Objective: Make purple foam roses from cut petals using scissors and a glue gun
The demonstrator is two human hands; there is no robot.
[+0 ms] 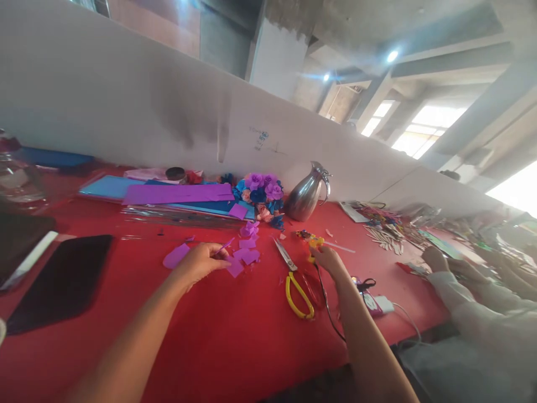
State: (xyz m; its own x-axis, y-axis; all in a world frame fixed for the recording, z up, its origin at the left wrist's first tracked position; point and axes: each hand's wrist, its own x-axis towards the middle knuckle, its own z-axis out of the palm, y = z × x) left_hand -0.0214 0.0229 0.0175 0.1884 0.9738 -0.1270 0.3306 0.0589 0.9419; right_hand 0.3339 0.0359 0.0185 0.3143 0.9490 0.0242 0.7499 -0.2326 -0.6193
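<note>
Between the fingertips of my left hand (205,262) is a small purple paper petal (227,243). Just right of that hand lie several cut purple paper pieces (247,256), and a larger purple piece (176,256) lies to its left. My right hand (329,262) is closed around a yellow glue gun (316,243), which rests low over the red table; a black cord runs from it toward the table's front edge. Scissors with yellow handles (298,296) lie between my hands, blades pointing away from me.
Behind the pieces are stacked purple paper sheets (180,193), a bunch of paper flowers (262,193) and a metal jug (308,193). A dark phone-like slab (62,282) lies left. At right are a white charger (384,304), wooden sticks (384,238) and other people's hands (436,260).
</note>
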